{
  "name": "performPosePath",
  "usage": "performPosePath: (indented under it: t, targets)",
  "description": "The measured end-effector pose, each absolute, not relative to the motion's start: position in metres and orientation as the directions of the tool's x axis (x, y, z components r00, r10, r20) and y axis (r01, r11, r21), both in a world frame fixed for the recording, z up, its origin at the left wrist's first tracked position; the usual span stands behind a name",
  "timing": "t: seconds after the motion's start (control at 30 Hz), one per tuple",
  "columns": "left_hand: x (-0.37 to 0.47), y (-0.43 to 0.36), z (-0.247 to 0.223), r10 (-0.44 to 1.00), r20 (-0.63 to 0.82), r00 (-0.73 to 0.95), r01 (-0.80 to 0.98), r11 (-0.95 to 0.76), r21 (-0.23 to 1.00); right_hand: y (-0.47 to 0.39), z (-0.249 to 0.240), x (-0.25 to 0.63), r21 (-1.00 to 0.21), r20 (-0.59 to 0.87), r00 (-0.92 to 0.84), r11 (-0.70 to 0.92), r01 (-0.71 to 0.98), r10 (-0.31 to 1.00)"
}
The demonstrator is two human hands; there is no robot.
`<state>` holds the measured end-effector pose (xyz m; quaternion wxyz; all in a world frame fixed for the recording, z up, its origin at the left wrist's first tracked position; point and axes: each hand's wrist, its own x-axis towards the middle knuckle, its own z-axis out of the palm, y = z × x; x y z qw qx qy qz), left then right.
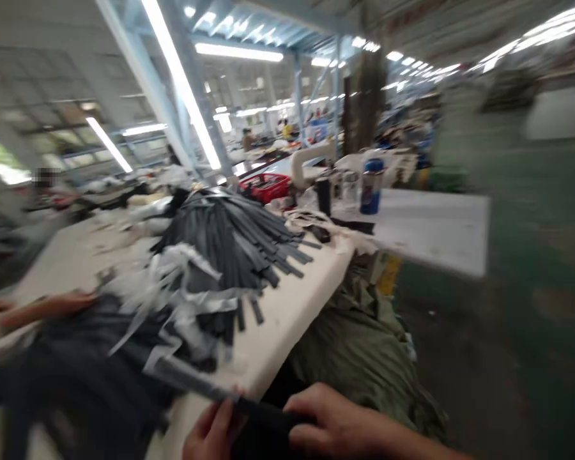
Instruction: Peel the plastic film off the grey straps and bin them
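Cream padding covers the long worktable, which bears a heap of dark grey fabric strips. At its near edge, one long dark strip runs from upper left to lower right, pinched between left hand and right hand, both closed on it.

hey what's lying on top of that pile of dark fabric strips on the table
Pale, whitish strips lie tangled over the near side of the dark strip pile on the table. The far side is bare dark strips. What lies beneath the pile is covered, and blur hides finer detail.
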<state>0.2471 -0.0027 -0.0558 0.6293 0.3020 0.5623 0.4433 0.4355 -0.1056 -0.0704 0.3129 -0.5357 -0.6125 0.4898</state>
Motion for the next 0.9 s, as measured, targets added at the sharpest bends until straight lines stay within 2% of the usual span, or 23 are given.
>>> performPosePath:
  t: [0.07,0.17,0.3,0.4,0.5,0.63,0.7,0.83,0.9]
  targets:
    - [0.221,-0.007,-0.058,0.894,-0.447,0.024,-0.233,0.440,0.867,-0.111,-0.092,0.434,-0.938,-0.205,-0.253,-0.115,0.328,0.945]
    - [0.216,-0.019,-0.062,0.894,-0.404,0.193,-0.163,0.435,0.885,-0.101,-0.110,0.433,-0.925,-0.228,-0.251,-0.129,0.359,0.941]
    - [0.235,-0.038,-0.063,0.868,-0.355,0.349,-0.092,0.408,0.908,-0.078,-0.095,0.416,-0.929,-0.126,-0.244,-0.028,0.369,0.962]
    - [0.235,-0.039,-0.061,0.895,-0.325,0.306,-0.081,0.365,0.928,-0.076,-0.092,0.416,-0.928,-0.086,-0.307,0.036,0.372,0.948]
    - [0.226,-0.036,-0.066,0.923,-0.307,0.234,-0.061,0.329,0.942,-0.095,-0.116,0.433,-0.930,-0.151,-0.364,-0.008,0.367,0.919]
    - [0.225,-0.044,-0.080,0.875,-0.353,0.331,-0.012,0.377,0.926,-0.117,-0.141,0.448,-0.914,-0.222,-0.336,-0.076,0.398,0.915]
    - [0.229,-0.051,-0.084,0.851,-0.325,0.412,0.015,0.350,0.936,-0.112,-0.134,0.441,-0.908,-0.162,-0.333,-0.009,0.419,0.929]
    - [0.227,-0.053,-0.078,0.880,-0.159,0.447,0.047,0.154,0.987,-0.085,-0.102,0.417,-0.892,0.020,-0.355,0.177,0.416,0.935]
    - [0.221,-0.051,-0.076,0.891,-0.162,0.423,-0.002,0.180,0.984,-0.078,-0.095,0.409,-0.882,0.052,-0.381,0.222,0.416,0.923]
